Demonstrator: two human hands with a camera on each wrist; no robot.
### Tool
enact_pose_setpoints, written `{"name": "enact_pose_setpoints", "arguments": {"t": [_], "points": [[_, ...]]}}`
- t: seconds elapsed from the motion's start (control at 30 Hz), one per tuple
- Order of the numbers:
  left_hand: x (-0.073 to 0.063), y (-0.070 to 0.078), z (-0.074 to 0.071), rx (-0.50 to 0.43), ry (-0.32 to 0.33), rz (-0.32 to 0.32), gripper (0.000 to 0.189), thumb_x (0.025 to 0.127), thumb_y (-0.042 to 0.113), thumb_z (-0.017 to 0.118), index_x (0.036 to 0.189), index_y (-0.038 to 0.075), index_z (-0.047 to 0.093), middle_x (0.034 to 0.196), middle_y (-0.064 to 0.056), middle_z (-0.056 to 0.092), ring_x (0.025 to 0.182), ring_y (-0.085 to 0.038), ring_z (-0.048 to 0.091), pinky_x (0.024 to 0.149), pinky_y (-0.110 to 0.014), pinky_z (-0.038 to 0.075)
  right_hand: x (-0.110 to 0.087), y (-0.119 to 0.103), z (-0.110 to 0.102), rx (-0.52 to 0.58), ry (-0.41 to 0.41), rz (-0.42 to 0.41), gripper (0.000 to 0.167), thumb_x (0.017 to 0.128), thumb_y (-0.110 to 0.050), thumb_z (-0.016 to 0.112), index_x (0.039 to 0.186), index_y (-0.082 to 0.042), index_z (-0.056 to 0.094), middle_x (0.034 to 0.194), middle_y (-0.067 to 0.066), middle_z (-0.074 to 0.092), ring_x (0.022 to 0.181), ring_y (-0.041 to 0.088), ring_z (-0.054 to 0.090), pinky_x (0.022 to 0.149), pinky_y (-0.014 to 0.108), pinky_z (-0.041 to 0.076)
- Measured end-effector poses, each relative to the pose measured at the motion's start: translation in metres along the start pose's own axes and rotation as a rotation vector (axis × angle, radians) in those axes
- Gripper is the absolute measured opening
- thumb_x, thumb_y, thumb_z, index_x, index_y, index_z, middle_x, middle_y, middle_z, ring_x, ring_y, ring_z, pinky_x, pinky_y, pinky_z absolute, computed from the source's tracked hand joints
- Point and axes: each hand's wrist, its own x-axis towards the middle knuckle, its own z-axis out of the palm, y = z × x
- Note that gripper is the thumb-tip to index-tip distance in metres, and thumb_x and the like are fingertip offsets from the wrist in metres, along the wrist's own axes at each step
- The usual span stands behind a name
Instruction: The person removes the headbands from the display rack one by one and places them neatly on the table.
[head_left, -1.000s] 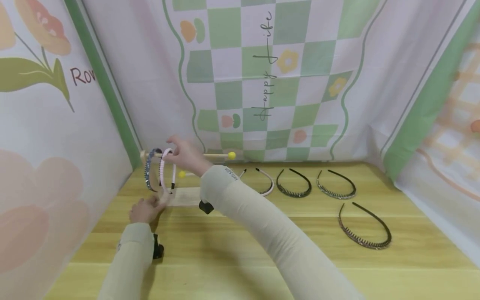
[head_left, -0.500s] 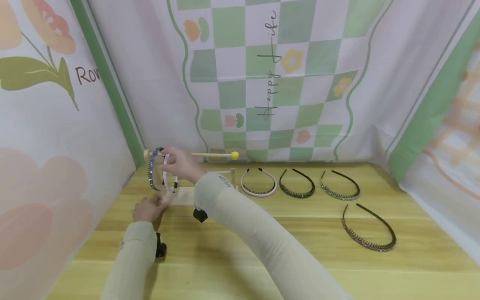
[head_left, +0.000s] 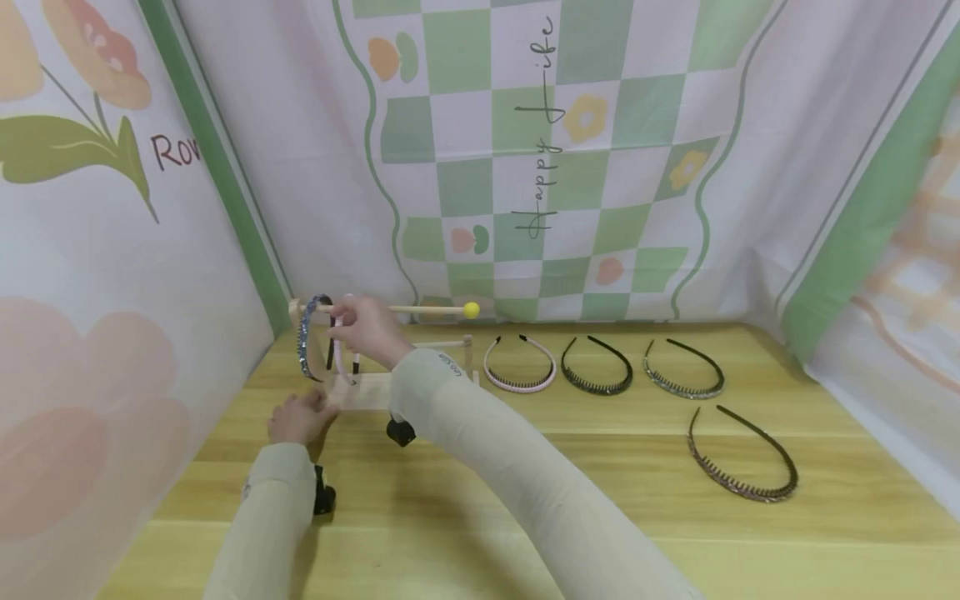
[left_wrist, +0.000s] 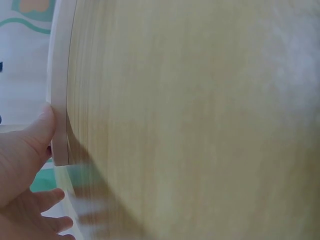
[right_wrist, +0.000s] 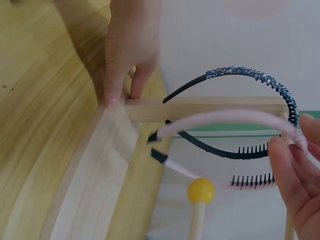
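In the head view, my right hand [head_left: 371, 329] pinches the top of a pink headband [right_wrist: 220, 119] between thumb and fingers. This headband hangs around the upper rod of a wooden stand [head_left: 367, 393], its dark-tipped ends pointing down towards the base. Further along the same rod, nearer its fixed end, hangs a blue glitter headband [head_left: 303, 333] with dark teeth. My left hand [head_left: 300, 418] grips the left end of the stand's base; the left wrist view shows the thumb [left_wrist: 42, 127] pressed on the wood edge, other fingers spread below.
To the right on the wooden table [head_left: 480, 533] lie a second pink headband [head_left: 521, 387], a black one [head_left: 597, 389], a silvery glitter one [head_left: 686, 393] and a brownish glitter one [head_left: 738, 492]. A yellow ball [head_left: 471, 310] caps the upper rod. Printed curtains surround the table.
The raised index finger of my right hand has come down onto the pink headband, which has shifted slightly right along the rod. My left hand stays on the base; the head view has turned slightly.
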Motion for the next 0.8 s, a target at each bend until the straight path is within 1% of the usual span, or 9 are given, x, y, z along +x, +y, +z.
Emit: {"name": "enact_pose_setpoints", "arguments": {"t": [0.07,0.2,0.37,0.57,0.67,0.8], "points": [[0.001,0.0,0.0,-0.004,0.001,0.001,0.058,0.09,0.043,0.053,0.132,0.004,0.045,0.128,-0.034,0.041,0.11,-0.056,0.036,0.09,-0.063,0.027,0.001,0.001,0.0,-0.003,0.011,-0.01,0.024,0.085,-0.012,0.066,0.109,-0.011,0.061,0.082,-0.003,0.057,0.063,0.01,0.059,0.054,0.02,0.05],[0.002,0.0,0.002,-0.007,0.006,0.004,0.059,0.09,0.044,0.052,0.133,0.005,0.044,0.13,-0.034,0.039,0.111,-0.057,0.034,0.091,-0.063,0.026,0.002,0.004,-0.002,0.017,0.033,-0.039,0.021,0.086,-0.006,0.063,0.107,-0.006,0.061,0.081,-0.002,0.057,0.062,0.01,0.059,0.053,0.02,0.05],[0.002,0.001,0.003,-0.012,0.011,0.007,0.059,0.09,0.044,0.052,0.133,0.005,0.044,0.13,-0.034,0.039,0.112,-0.056,0.034,0.091,-0.063,0.025,0.0,0.004,-0.01,0.026,0.059,-0.089,0.027,0.086,-0.004,0.062,0.113,-0.006,0.061,0.081,0.002,0.056,0.06,0.012,0.059,0.051,0.02,0.05],[0.001,0.002,0.0,-0.011,-0.006,0.003,0.06,0.09,0.044,0.052,0.134,0.004,0.043,0.131,-0.035,0.037,0.113,-0.056,0.033,0.092,-0.064,0.024,-0.004,-0.002,-0.022,0.067,0.028,-0.066,0.039,0.086,-0.004,0.063,0.123,-0.012,0.057,0.087,0.001,0.055,0.063,0.013,0.06,0.055,0.023,0.052],[0.0,0.002,0.0,-0.007,-0.009,-0.002,0.06,0.091,0.044,0.051,0.134,0.004,0.042,0.131,-0.035,0.036,0.113,-0.056,0.033,0.092,-0.063,0.025,-0.005,-0.006,-0.03,0.068,0.009,-0.063,0.04,0.087,-0.003,0.06,0.125,-0.013,0.055,0.089,0.003,0.055,0.064,0.014,0.059,0.056,0.025,0.052],[-0.002,0.002,-0.001,0.001,-0.007,-0.005,0.06,0.091,0.044,0.051,0.134,0.004,0.042,0.13,-0.035,0.037,0.112,-0.055,0.035,0.091,-0.063,0.026,-0.007,-0.01,-0.041,0.078,0.006,-0.051,0.04,0.088,-0.003,0.059,0.126,-0.014,0.055,0.091,0.004,0.054,0.063,0.015,0.057,0.054,0.024,0.051]]}}
